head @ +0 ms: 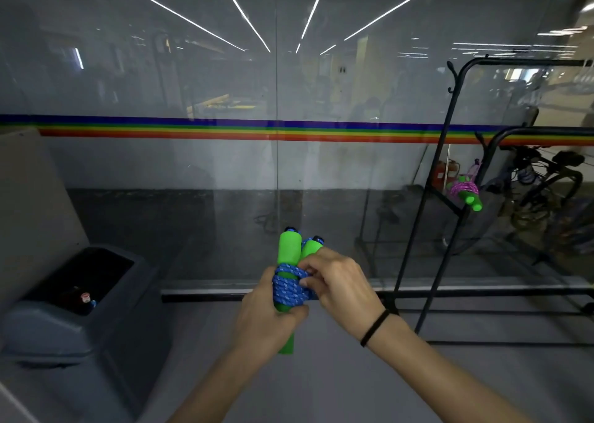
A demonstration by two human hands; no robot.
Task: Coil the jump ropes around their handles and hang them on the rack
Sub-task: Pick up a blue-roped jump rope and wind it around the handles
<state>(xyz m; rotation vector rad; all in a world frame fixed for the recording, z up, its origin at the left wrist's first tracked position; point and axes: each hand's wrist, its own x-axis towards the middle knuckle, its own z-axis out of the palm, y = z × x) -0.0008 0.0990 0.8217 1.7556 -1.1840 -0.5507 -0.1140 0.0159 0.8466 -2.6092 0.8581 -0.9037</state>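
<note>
Left hand (270, 323) grips two green foam handles (289, 246); right hand (340, 284) pinches the blue braided rope (289, 289) — best tuck its end snugly.

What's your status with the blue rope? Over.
Left hand grips the handles. Right hand pinches blue rope, coiled round them. Pink rope already on rack. Path to rack looks clear.
</note>
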